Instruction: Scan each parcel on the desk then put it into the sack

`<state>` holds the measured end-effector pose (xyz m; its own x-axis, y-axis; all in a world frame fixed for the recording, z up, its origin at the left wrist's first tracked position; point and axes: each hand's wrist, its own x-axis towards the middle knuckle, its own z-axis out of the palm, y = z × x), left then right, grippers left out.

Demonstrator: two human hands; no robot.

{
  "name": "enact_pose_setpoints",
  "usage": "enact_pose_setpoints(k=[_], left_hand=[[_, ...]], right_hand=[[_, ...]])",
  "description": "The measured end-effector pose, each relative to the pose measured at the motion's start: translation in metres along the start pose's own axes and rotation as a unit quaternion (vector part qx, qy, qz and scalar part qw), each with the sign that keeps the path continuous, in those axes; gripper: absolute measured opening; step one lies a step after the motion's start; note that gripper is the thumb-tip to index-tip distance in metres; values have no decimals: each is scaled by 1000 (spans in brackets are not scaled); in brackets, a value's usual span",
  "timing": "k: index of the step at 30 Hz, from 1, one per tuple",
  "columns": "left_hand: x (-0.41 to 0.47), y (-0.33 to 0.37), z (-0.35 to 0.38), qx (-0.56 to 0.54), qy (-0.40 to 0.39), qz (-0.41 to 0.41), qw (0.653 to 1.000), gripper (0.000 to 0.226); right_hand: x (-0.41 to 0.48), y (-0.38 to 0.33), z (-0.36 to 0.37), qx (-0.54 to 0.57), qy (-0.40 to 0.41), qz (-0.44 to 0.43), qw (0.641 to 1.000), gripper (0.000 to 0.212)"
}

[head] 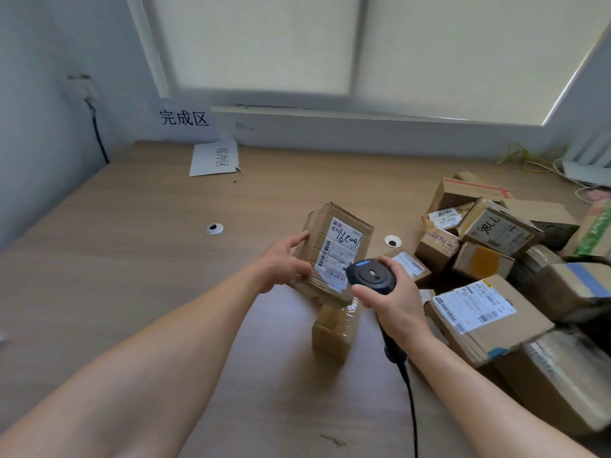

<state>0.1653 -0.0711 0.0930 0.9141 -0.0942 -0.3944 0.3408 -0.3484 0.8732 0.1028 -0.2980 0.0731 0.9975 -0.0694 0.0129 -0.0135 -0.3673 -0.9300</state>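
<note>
My left hand (284,262) grips a brown cardboard parcel (334,252) by its left side and holds it tilted above the desk, its white shipping label facing me. My right hand (393,302) holds a black barcode scanner (370,276), whose head sits right at the label's lower right corner. The scanner's black cable (408,391) runs down toward me. A smaller taped brown box (334,328) stands on the desk just below the held parcel. No sack is in view.
A heap of cardboard parcels (496,259) fills the right side of the wooden desk (148,276). Two round cable grommets (214,229) sit in the desktop. Paper signs (215,157) lie and hang at the back by the window wall.
</note>
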Motion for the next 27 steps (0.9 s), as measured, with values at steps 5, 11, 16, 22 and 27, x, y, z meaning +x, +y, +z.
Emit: enact_pose_setpoints(k=[5,11,16,22,27], left_hand=[[-43,12,-17,49,21,9,999,90],[-101,20,-26,80,59,11,995,91],[-143,15,-33,83,94,15,992,94],[-195,9,-41,78,130,16,988,92],[-236,3,-57,85,154,10,984,93]], right_hand=[[-30,-34,-8,30,-83,-67,994,62],[-69,-64,-18,34,-136,-137,981,50],[-95,-82,-22,38,-170,-190,966,54],[-125,-101,-21,17,-207,-251,945,55],[-144,-113,-10,9,-237,-275,932,63]])
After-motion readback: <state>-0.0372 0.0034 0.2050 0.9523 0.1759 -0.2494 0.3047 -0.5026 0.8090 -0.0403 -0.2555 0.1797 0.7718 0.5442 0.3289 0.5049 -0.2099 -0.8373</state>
